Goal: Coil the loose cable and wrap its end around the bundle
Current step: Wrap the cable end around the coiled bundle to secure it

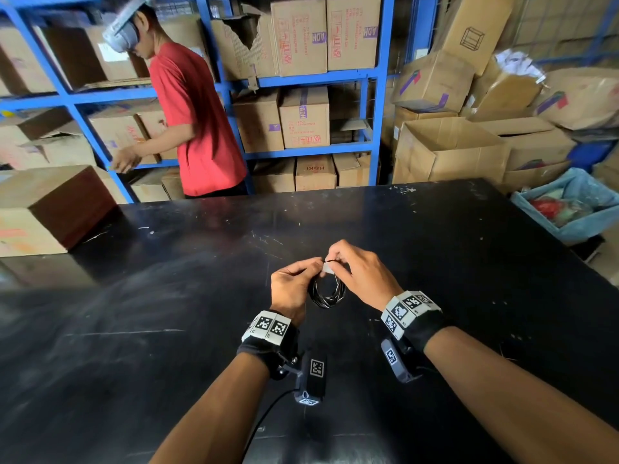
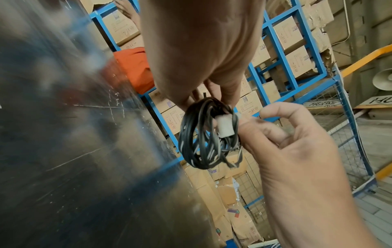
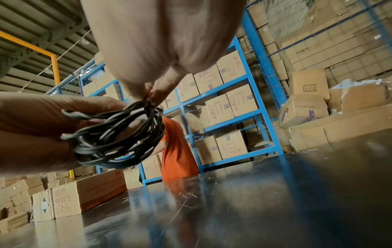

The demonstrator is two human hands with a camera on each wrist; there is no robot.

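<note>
Both my hands hold the coiled cable in the air above the black table.

My left hand pinches the top of the cable bundle from its left side, fingers curled round the strands. My right hand pinches the top from the right, thumb and forefinger closed on the cable beside its white connector, which lies against the loops. The coil hangs below both hands, clear of the table. Beyond the table's far edge stand blue shelves of cartons and a person in a red shirt.
</note>
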